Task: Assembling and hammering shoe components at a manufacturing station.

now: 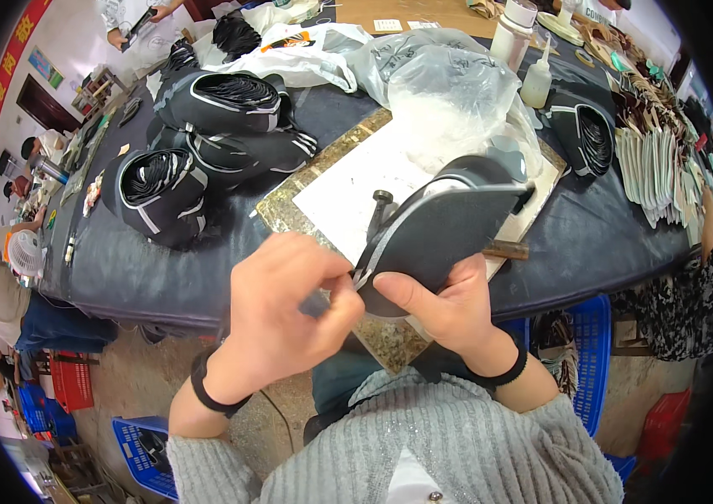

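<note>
A black sole-shaped piece (444, 235) with a grey strip along its edge is held tilted above the work board. My right hand (449, 307) grips its near end, thumb lying on the black face and fingers behind it. At the left edge of that end, my left hand (289, 302) pinches thumb and forefinger together at the grey strip. Whatever is between those fingertips is too small to make out. Behind the piece rises a curved black band with a pale inside. A black metal tool with a round head (381, 198) shows just left of the piece, partly hidden.
The stone slab (289, 202) carries a white sheet (339, 197) and a clear plastic bag (449, 92). Rolled black bundles (155, 189) lie left; another (581, 139) lies right, beside a squeeze bottle (536, 82). Blue crates (591, 353) stand below. Other people work farther off.
</note>
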The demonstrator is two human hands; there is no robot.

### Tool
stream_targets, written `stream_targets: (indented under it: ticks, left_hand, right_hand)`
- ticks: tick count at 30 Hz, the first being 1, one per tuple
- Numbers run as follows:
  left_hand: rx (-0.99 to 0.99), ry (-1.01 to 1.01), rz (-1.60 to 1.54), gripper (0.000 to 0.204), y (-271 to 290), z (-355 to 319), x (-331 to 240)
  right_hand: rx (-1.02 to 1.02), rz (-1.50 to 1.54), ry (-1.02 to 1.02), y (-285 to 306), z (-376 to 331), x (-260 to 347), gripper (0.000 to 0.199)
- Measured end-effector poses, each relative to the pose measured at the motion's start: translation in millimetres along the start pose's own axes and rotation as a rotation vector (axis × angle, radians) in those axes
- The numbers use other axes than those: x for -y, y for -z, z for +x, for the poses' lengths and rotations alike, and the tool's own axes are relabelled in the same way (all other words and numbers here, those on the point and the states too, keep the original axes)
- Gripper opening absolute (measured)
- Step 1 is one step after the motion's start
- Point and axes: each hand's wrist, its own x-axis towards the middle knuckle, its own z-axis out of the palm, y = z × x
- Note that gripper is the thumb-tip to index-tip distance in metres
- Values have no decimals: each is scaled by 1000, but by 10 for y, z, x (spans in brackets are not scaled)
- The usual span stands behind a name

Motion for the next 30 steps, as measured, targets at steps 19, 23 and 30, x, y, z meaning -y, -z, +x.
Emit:
stream_targets:
  ticks: [19,23,30]
  left_hand:
    - [-258,-398,258,23,-350,-4,221]
    - [-230,-423,263,23,-434,-185,294]
    - [-51,-320,215,23,-676,-526,375]
  right_hand:
    - [-104,811,-286,19,-183,-419,35]
    - [-129,882,-445,57,-288,-299,37]
    - [-215,518,-406,55,-614,-535,45]
